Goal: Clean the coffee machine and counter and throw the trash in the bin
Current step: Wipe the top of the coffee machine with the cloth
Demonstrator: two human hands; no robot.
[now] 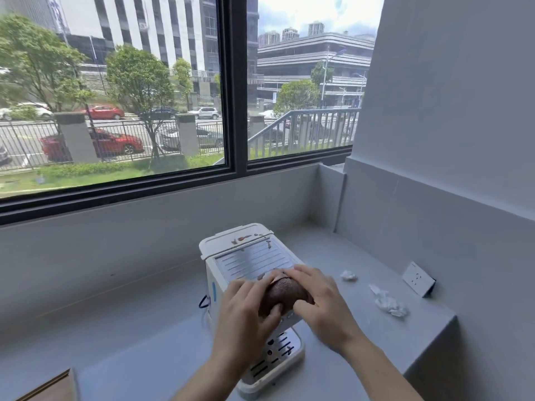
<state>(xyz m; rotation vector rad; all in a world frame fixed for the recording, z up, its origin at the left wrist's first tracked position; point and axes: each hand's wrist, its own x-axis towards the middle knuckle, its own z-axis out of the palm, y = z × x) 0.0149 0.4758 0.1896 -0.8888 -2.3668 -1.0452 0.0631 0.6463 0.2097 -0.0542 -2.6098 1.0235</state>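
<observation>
A white coffee machine (231, 250) stands on the grey counter (130, 328) below the window. Brown smears mark its rear lid and ribbed metal top. At the front edge of that top, my left hand (246, 311) and my right hand (321, 299) both grip a brown wadded cloth (285, 293) from either side. The drip tray (278, 354) with dark spots shows below my wrists. Crumpled white paper scraps (389, 303) lie on the counter to the right, with a smaller crumpled scrap (348, 275) nearer the machine.
A white wall socket (417, 277) sits on the right wall just above the counter. A brown box corner (52, 386) pokes in at the bottom left. The counter ends in a corner behind the machine, and its right end drops off at an edge (428, 348).
</observation>
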